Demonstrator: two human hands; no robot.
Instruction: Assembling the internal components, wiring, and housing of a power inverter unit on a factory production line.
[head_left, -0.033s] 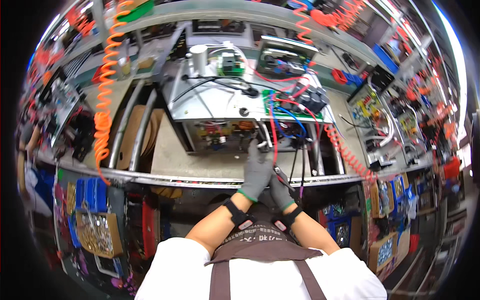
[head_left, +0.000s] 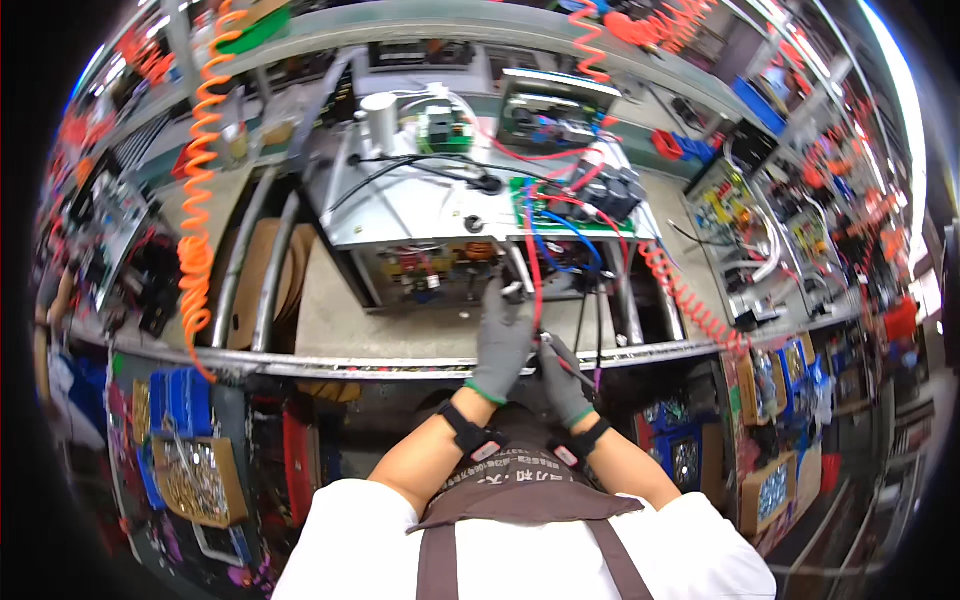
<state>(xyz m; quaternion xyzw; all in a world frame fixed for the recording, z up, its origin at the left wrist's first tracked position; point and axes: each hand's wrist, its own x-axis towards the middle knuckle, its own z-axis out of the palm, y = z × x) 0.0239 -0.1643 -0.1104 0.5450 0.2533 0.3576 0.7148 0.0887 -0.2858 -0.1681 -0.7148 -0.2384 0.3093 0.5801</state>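
Note:
My left hand [head_left: 503, 345], in a grey glove, reaches to the open front of a metal-cased electrical unit [head_left: 385, 228]. Its fingertips are closed at the lower end of a white cable [head_left: 519, 268] hanging from the unit; the grip itself is partly hidden. Beside it, lower and to the right, my gloved right hand [head_left: 564, 388] is closed around a small hand tool [head_left: 577, 372] with dark and red parts. The kind of tool cannot be made out. A red wire [head_left: 534, 265] runs down between the unit and my hands.
Coiled orange air hoses [head_left: 197, 230] hang at the left, with another [head_left: 675, 285] at the right. More opened units [head_left: 740, 225] stand to the right. Boxes of small metal parts [head_left: 198, 480] sit below the metal bench edge [head_left: 420, 366]. A green circuit board [head_left: 527, 203] lies on the unit.
The unit and bench appear slightly further left in the picture. My left hand has also shifted slightly left and stays at the white cable; my right hand keeps the tool.

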